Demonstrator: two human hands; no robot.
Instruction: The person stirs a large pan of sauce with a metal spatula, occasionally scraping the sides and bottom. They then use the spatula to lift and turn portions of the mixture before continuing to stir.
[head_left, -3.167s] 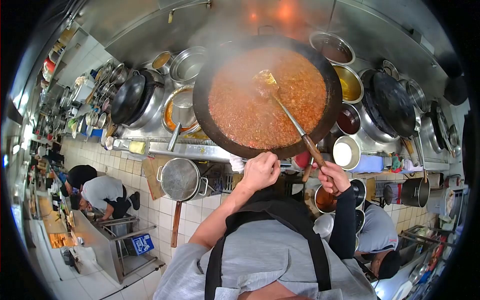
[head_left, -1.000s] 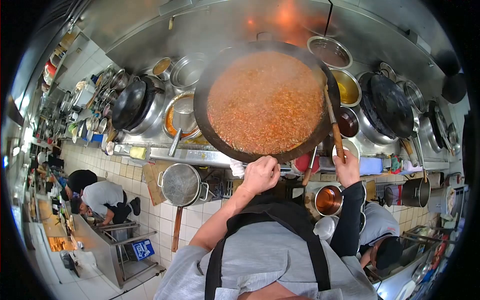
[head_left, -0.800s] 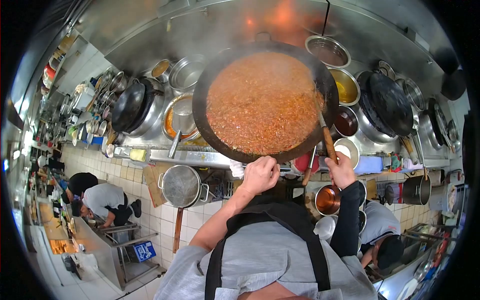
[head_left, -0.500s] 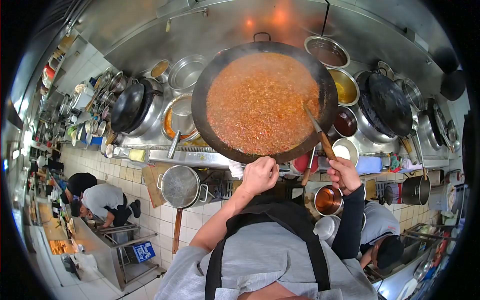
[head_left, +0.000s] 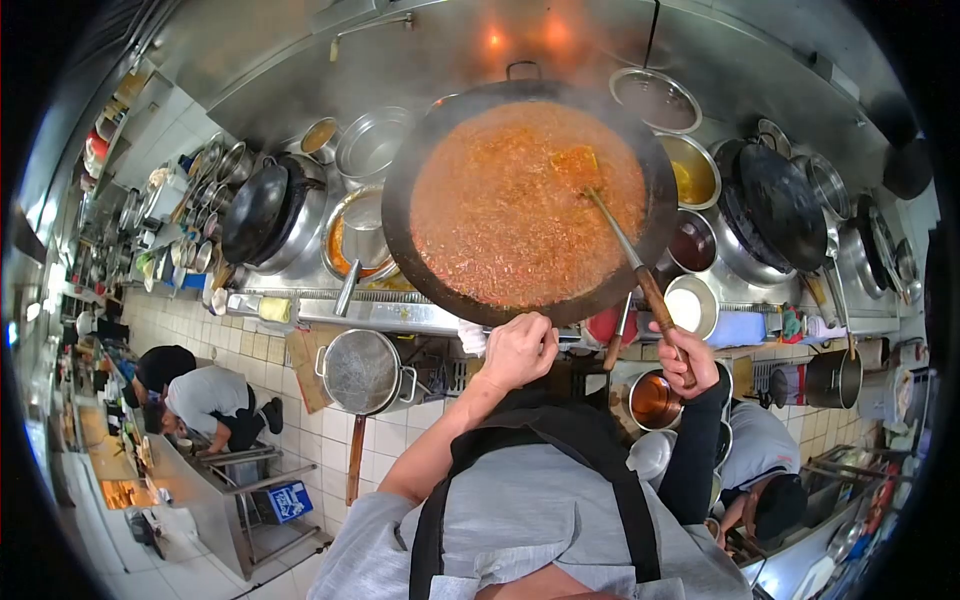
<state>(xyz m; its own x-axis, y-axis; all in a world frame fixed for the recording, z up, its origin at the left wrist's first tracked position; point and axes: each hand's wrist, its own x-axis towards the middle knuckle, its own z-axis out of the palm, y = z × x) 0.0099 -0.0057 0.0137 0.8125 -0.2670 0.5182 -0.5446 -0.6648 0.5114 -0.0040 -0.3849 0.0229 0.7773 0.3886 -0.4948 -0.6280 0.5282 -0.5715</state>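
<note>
A large black wok (head_left: 400, 255) is full of bubbling, steaming red-orange sauce (head_left: 510, 220) with fine chopped bits in it. My left hand (head_left: 522, 350) is closed in a fist at the wok's near rim, opposite the far loop handle (head_left: 523, 70); its grip point is hidden under the fingers. In my right hand (head_left: 690, 362) is the wooden handle of a long metal wok spatula (head_left: 622, 240). Its sauce-coated blade shows at the surface, right of the wok's middle. A white cloth (head_left: 472, 338) lies just left of my left hand.
Right of the wok stand metal pots, one with yellow oil (head_left: 690, 170), and a bowl of white contents (head_left: 692, 305). A strainer (head_left: 363, 240) rests over a pan on the left. Black woks (head_left: 258, 215) flank both sides. Co-workers bend over counters at left (head_left: 205, 395) and right (head_left: 760, 455).
The spatula's blade has come up to the surface and farther from me, with sauce on it. My right hand has shifted slightly. My left hand stays at the rim.
</note>
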